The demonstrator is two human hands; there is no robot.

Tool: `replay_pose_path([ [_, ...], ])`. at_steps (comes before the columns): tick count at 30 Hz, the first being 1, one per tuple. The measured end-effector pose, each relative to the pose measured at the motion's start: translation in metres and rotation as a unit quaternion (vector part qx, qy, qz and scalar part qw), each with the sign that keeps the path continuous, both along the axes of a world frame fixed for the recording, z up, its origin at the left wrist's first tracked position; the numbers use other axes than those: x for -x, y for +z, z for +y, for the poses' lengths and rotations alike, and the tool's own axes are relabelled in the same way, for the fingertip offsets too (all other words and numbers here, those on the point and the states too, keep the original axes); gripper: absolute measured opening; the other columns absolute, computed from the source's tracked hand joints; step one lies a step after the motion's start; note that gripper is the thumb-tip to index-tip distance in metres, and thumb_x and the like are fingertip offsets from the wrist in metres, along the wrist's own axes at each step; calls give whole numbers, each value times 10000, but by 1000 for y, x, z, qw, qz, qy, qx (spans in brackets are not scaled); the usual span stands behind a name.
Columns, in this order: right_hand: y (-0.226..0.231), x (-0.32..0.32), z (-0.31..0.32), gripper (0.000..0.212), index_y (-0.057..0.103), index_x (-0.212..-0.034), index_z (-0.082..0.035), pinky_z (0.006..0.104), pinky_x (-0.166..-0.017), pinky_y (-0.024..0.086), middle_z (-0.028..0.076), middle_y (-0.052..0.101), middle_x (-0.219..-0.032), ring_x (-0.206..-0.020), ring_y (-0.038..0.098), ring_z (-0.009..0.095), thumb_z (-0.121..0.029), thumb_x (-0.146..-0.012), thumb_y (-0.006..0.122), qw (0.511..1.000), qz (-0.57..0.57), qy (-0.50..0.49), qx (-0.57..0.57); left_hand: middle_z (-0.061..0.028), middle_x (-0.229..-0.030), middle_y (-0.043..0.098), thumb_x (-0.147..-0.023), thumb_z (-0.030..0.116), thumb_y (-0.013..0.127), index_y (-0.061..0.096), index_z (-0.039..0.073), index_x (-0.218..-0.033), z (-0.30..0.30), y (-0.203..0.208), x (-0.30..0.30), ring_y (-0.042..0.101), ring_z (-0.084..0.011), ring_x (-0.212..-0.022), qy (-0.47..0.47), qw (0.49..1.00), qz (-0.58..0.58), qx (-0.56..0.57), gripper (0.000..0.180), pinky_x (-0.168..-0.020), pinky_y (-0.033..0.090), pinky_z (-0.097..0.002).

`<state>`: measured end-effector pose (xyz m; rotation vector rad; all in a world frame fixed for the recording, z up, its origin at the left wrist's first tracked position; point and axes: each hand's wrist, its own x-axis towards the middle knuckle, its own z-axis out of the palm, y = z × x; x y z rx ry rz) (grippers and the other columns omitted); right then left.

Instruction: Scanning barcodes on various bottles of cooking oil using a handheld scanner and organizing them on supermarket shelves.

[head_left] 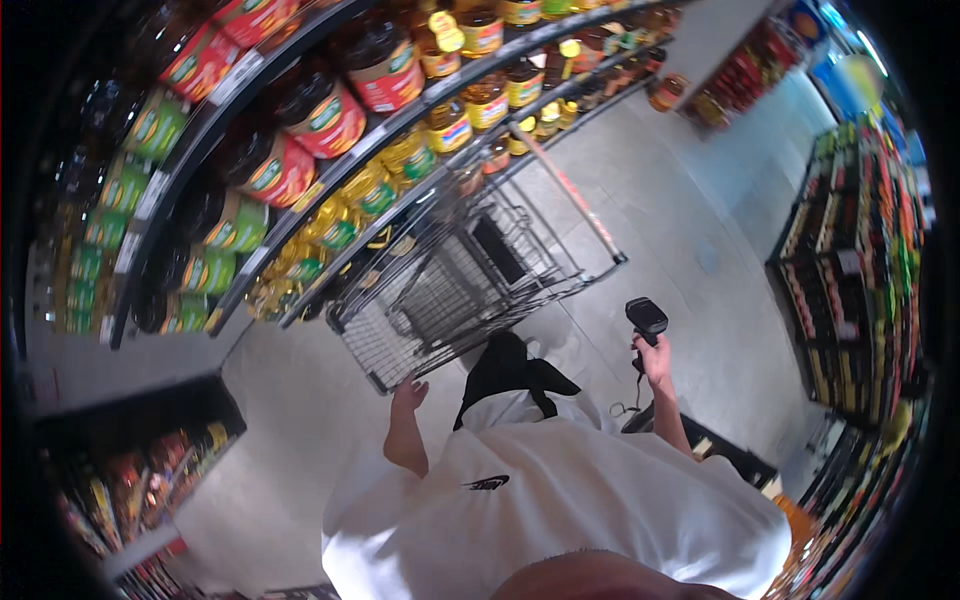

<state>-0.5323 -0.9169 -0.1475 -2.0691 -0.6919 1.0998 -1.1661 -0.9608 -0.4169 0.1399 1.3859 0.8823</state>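
Note:
My right hand [656, 360] grips the handle of a black handheld scanner [647, 316], its head pointing away from me. A thin cord hangs below that hand. My left hand [409, 392] is held low with its fingers apart and nothing in it. It is right by the near corner of a grey wire shopping cart [374, 350]; whether it touches the frame I cannot tell. The cart stands at an angle in front of me, against the shelves, and its basket holds no goods that I can see.
Long curved-looking shelves [345, 150] of bottled cooking oil run along the far left side. A stacked display of dark packages [846, 270] stands at the right. A low dark bin [215, 395] with colourful packets sits at the left. Grey floor [690, 240] lies between.

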Motion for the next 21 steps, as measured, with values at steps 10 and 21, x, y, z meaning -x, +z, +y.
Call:
replay_pose_path([
  [10, -21, -31, 115, 411, 538, -1284, -80, 423, -857, 506, 45, 563, -1178, -1120, 559, 193, -205, -911, 658, 975, 175, -113, -81, -129, -1052, 658, -856, 363, 663, 625, 51, -1085, 120, -6, -40, 621, -234, -950, -48, 954, 284, 82, 389, -675, 503, -387],
  [21, -32, -108, 211, 336, 565, -1166, -134, 427, -828, 513, 5, 535, -1068, -999, 534, 171, -247, -874, 686, 982, 148, -104, -56, -224, -1002, 687, -889, 244, 531, 651, 28, -1082, 223, -12, -124, 673, -381, -932, -151, 892, 395, 160, 314, -764, 538, -464],
])
